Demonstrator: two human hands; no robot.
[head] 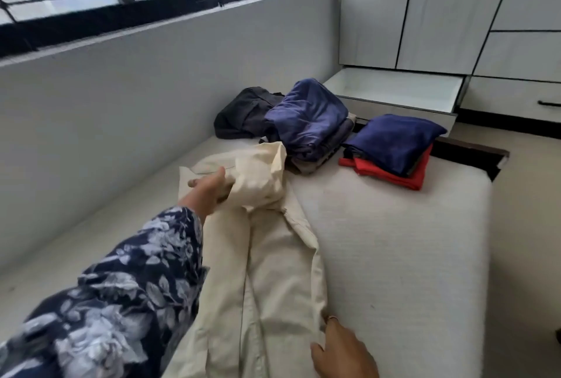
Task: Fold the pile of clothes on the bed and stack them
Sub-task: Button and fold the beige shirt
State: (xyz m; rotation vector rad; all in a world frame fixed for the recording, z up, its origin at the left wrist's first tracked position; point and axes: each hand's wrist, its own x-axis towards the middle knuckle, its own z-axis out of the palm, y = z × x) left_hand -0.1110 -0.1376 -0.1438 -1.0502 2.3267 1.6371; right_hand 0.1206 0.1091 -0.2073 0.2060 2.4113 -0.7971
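Ribbed white mattress [394, 241] carries long cream trousers [273, 256], smooth cotton, lying lengthwise. Left hand [209, 187] grips their bunched far end; right hand [343, 353] pinches the near edge. Beyond the trousers sit a folded purple stack [309, 122] and a blue-and-red stack [391, 149].

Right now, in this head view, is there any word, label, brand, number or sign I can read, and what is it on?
None: no readable text shows anywhere.
Cream trousers: plain cloth, no visible label.
Folded blue garment on the red one: no print.
Purple-topped stack and dark garment: no lettering.
Open drawer and wardrobe doors: blank.
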